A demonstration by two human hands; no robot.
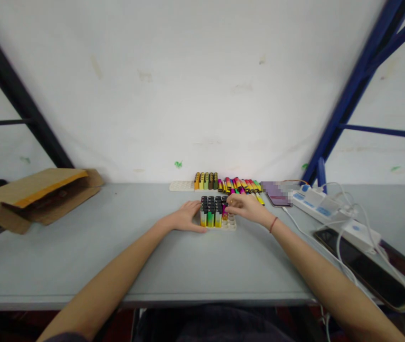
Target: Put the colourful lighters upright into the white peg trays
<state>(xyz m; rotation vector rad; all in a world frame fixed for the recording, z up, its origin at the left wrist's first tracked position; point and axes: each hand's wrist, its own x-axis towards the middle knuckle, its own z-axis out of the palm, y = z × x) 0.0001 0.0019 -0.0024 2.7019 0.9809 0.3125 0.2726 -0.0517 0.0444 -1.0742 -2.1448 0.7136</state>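
A white tray with round slots stands on the table, holding rows of lighters upright with black tops. My left hand grips the tray's left side, its thumb along the front edge and its fingers behind. Over the tray's right part, my right hand pinches a pink and yellow lighter near its top; whether that lighter sits fully in a slot is unclear. Slots at the front right corner show bare. Behind lies a pile of loose shiny coloured lighter-like pieces, too small to make out fully.
Against the wall, a second white tray carries rows of upright coloured tubes. An opened cardboard box lies at left. On the right are a phone, a white power strip, cables and a dark phone.
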